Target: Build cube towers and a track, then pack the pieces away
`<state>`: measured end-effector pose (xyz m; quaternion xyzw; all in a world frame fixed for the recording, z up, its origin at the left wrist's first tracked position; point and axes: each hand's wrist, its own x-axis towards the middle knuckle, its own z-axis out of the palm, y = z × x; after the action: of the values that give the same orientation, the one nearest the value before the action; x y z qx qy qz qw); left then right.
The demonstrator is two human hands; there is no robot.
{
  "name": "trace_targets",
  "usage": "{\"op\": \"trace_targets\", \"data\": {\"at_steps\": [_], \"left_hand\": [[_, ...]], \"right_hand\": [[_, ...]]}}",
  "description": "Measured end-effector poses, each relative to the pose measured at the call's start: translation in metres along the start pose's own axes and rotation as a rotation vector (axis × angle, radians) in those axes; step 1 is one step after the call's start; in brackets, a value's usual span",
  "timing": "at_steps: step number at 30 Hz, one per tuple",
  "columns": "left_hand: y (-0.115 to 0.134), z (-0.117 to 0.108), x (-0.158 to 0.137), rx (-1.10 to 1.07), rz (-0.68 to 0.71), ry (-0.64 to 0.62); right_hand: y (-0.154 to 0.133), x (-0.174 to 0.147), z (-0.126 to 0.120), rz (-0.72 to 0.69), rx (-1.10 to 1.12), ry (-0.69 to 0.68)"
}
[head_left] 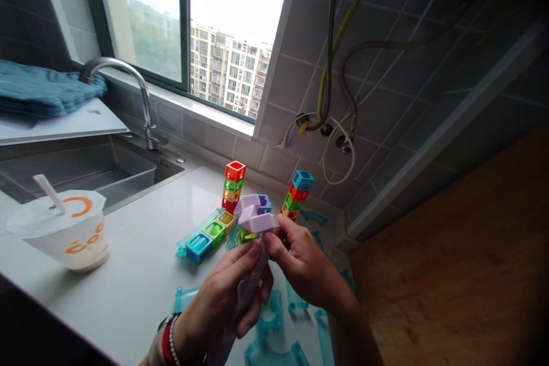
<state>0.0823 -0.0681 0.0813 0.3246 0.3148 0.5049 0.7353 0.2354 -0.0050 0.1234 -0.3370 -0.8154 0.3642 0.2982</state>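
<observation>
From the head camera, we see the left hand (223, 283) curled around the lower length of a pale lilac segmented plastic piece (259, 223), its thumb lying along the near side, probably to keep the piece steady. The right hand (304, 257) has thumb and forefinger closed on the end of an upper segment, a pinch that we judge suits fine handling. The piece is held up above the white counter (128, 303), between us and the blocks, so it hides part of what lies behind.

Beyond the hands we find a red-topped tower of hollow cubes (234, 186) and a blue-topped tower of hollow cubes (299, 189), standing well apart towards the wall. A blue, green and yellow row of cubes (213, 230) lies beside the red-topped tower. Translucent turquoise connector pieces (274, 354) lie spread flat under and around the wrists, perhaps for easy reach. The lidded drink cup (81, 243) stands well to the left, by the sink (171, 170), out of the hands' way.
</observation>
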Motion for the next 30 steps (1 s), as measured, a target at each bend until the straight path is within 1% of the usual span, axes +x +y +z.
{"op": "trace_targets", "data": {"at_steps": [6,11,15,19,21,23,24,27,30], "left_hand": [[0.005,-0.011,-0.002,-0.055,-0.130,-0.092],[0.008,-0.019,0.002,-0.177,-0.343,-0.352],[0.009,-0.023,0.003,-0.204,-0.405,-0.467],[0.010,-0.025,0.000,-0.205,-0.504,-0.620],[0.010,-0.023,0.000,-0.187,-0.496,-0.600],[0.011,-0.020,0.000,-0.183,-0.454,-0.531],[0.011,-0.019,0.001,-0.194,-0.433,-0.521],[0.011,-0.019,0.001,-0.268,-0.370,-0.526],[0.010,-0.022,0.000,-0.379,-0.302,-0.497]], "right_hand": [[-0.004,-0.002,0.002,-0.041,-0.049,0.007],[-0.008,-0.005,-0.003,-0.058,-0.075,-0.019],[-0.014,-0.009,-0.010,-0.102,-0.099,-0.031],[-0.018,-0.013,-0.013,-0.123,-0.072,-0.077],[-0.018,-0.012,-0.012,-0.123,-0.080,-0.054],[-0.016,-0.010,-0.009,-0.119,-0.112,0.011],[-0.014,-0.009,-0.008,-0.115,-0.130,0.048],[-0.010,-0.006,-0.003,-0.106,-0.149,0.144],[-0.007,-0.006,-0.001,-0.110,-0.115,0.190]]}}
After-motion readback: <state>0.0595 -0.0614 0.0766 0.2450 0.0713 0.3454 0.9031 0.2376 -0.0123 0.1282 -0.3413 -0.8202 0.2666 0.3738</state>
